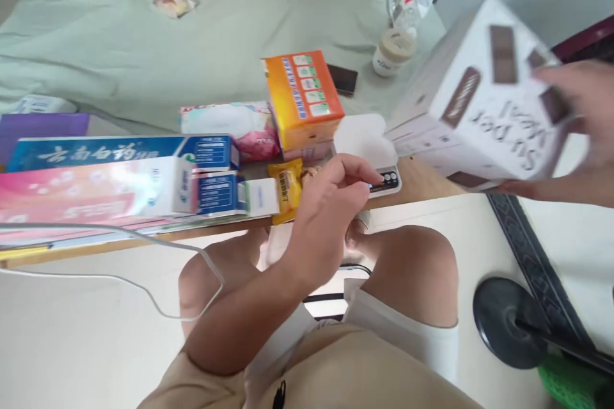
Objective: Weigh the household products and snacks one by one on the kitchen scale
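Observation:
At the right, my right hand (588, 121) grips a large white box (508, 108) with brown squares, holding it tilted; the hand is blurred. My left hand (333, 204) is over the front edge, its thumb and index finger curled close together beside a small white device (386, 182) with a dark button panel. Whether anything sits between those fingers is hidden. Behind the device lies a white rounded tray (365, 137). An orange box (304, 96) stands left of the tray, and a yellow packet (286, 188) lies left of my left hand.
Pink (96, 195) and blue boxes (119, 152) line the left front edge. A pink-white pack (235, 128) lies behind them. A lidded jar (393, 51) and a dark flat object (342, 80) are farther back. A white cable (119, 278) hangs at left.

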`<state>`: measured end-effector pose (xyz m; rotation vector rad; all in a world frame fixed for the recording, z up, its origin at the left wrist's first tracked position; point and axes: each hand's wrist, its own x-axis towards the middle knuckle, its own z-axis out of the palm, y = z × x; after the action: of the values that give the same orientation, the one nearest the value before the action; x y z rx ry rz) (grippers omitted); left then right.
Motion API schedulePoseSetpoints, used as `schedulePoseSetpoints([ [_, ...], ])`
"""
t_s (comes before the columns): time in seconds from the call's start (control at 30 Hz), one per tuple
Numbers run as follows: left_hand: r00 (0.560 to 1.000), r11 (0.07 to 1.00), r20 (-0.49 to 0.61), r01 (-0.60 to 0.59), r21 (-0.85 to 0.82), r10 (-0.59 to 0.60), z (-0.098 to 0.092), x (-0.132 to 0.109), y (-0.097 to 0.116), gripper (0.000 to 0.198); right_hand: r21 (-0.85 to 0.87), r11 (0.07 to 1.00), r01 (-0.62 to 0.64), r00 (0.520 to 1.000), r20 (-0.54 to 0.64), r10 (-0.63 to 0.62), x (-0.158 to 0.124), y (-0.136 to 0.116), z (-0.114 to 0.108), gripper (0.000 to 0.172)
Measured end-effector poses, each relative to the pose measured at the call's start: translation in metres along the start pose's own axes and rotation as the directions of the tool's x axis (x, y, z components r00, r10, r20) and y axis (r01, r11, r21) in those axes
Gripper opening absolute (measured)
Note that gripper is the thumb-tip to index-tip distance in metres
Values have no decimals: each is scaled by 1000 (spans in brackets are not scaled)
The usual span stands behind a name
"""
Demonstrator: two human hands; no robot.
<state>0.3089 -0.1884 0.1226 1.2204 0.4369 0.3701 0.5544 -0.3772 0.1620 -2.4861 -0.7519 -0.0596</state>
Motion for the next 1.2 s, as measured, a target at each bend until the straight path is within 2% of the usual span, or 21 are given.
schedulePoseSetpoints([
  [0.07, 997, 979, -51, -42, 198, 53, 13, 10, -26, 26, -42, 998, 42, 973, 230, -31, 1, 25, 7, 81],
  [0.1, 995, 957, -43, -79, 281, 95, 17, 15, -36, 35, -26, 997, 72, 947, 315, -61, 5, 33, 15, 98],
  [0.13, 991, 932, -10, -125, 341, 137, 20, 18, -46, 46, 10, 995, 103, 926, 363, -100, 11, 37, 23, 107],
  [0.27, 965, 849, 107, -261, 459, 239, 21, 28, -64, 71, 81, 963, 258, 821, 506, -263, 41, 24, 58, 90],
  [0.37, 944, 763, 125, -322, 560, 306, 18, 30, -65, 73, 81, 920, 382, 736, 576, -356, 62, 3, 75, 96],
  [0.43, 943, 736, 115, -316, 599, 312, 17, 30, -64, 74, 75, 935, 346, 731, 604, -318, 73, -5, 79, 99],
  [0.53, 938, 723, 98, -319, 613, 332, 17, 31, -67, 73, 135, 968, 210, 749, 615, -248, 77, 4, 77, 104],
  [0.6, 913, 701, 97, -369, 611, 396, 17, 32, -70, 69, 363, 922, 134, 760, 560, -331, 66, 17, 76, 103],
  [0.63, 886, 675, 101, -415, 611, 453, 17, 34, -72, 68, 515, 852, 96, 786, 485, -382, 55, 23, 77, 99],
  [0.67, 851, 639, 106, -464, 613, 515, 17, 36, -74, 65, 672, 738, 52, 838, 373, -398, 42, 28, 79, 82],
  [0.7, 809, 598, 111, -512, 616, 578, 17, 39, -75, 62, 799, 601, 25, 928, 205, -311, 27, 30, 84, 59],
  [0.73, 764, 557, 117, -557, 616, 635, 17, 42, -76, 60, 883, 468, 24, 988, 50, -146, 11, 30, 91, 43],
  [0.77, 722, 519, 129, -598, 611, 680, 16, 46, -76, 57, 942, 334, 39, 995, -67, 71, -6, 28, 100, 32],
  [0.8, 686, 490, 138, -630, 602, 714, 16, 49, -76, 55, 975, 214, 60, 936, -129, 327, -22, 25, 110, 34],
  [0.83, 668, 481, 135, -647, 592, 732, 17, 51, -75, 52, 989, 133, 62, 837, -124, 532, -36, 21, 121, 39],
  [0.87, 649, 474, 128, -662, 580, 749, 17, 53, -74, 48, 991, 116, 67, 795, -123, 593, -48, 17, 131, 42],
  [0.9, 635, 473, 116, -672, 569, 764, 18, 53, -72, 43, 993, 107, 53, 795, -106, 598, -58, 13, 140, 39],
  [0.97, 618, 479, 81, -679, 557, 782, 21, 50, -70, 28, 995, 99, 20, 830, -71, 553, -71, 8, 152, 30],
  [1.03, 619, 490, 52, -667, 562, 783, 24, 42, -72, 16, 995, 98, 12, 866, -60, 497, -74, 7, 156, 28],
  [1.13, 662, 530, 19, -616, 583, 749, 26, 26, -82, 22, 994, 106, 31, 885, -76, 459, -71, 11, 155, 28],
  [1.2, 724, 580, 10, -561, 590, 690, 27, 15, -91, 32, 994, 102, 30, 889, -73, 451, -69, 15, 154, 28],
])
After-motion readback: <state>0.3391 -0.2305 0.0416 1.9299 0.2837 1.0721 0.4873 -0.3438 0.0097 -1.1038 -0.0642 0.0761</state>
